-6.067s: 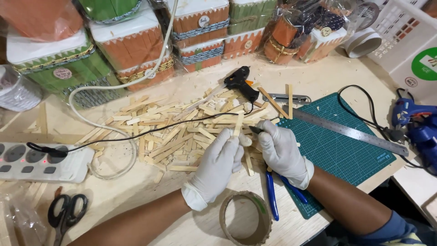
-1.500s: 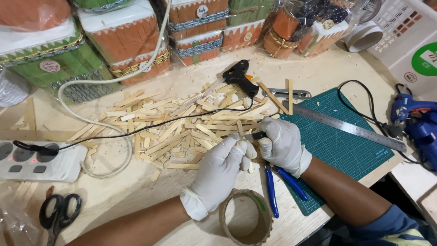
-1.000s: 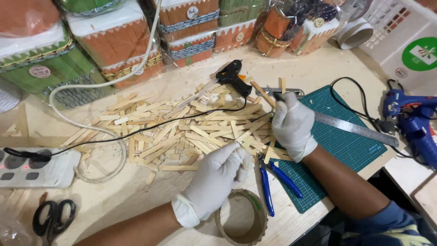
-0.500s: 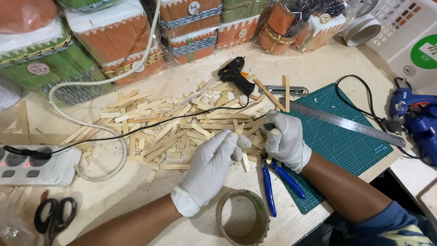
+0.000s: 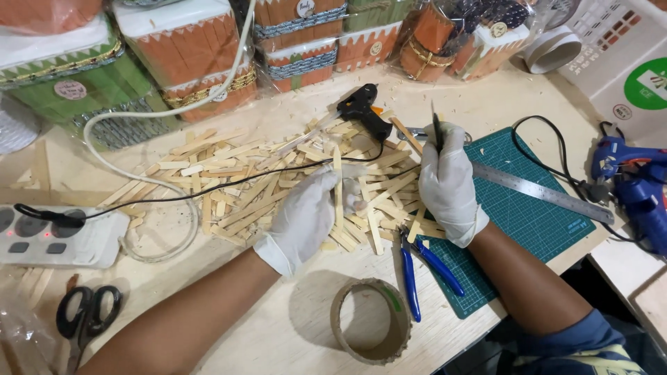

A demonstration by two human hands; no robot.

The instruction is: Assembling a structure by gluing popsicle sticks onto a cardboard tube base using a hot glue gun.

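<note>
Pale wood covers the tabletop [image 5: 229, 326], seen from above. At its left edge lies a white power strip [image 5: 59, 236], and black-handled scissors [image 5: 87, 312] lie near the front left corner. A black cord [image 5: 174, 196] runs from the strip across a wide heap of flat wooden sticks [image 5: 236, 187] at the table's middle.

The left hand [image 5: 306, 215], in a white glove, rests on the heap's right part. Its fingers are closed around one long wooden stick [image 5: 338, 184], which stands nearly upright in the view, its top end rising past the fingertips and its lower end reaching beyond the palm. A ring of brown tape [image 5: 370, 321] sits near the front edge, just below this hand.

Blue-handled pliers [image 5: 420, 267] lie between the two wrists, partly on a green cutting mat [image 5: 528, 222]. The right hand [image 5: 448, 180], also gloved, is closed on a thin dark tool [image 5: 438, 132] whose tip points toward the far edge, above the fingers. A black glue gun [image 5: 365, 111] lies just beyond the heap. A steel ruler [image 5: 542, 191] crosses the mat, and a blue glue gun [image 5: 636, 184] rests at the right edge. Orange and green decorated boxes [image 5: 187, 59] line the far edge.
</note>
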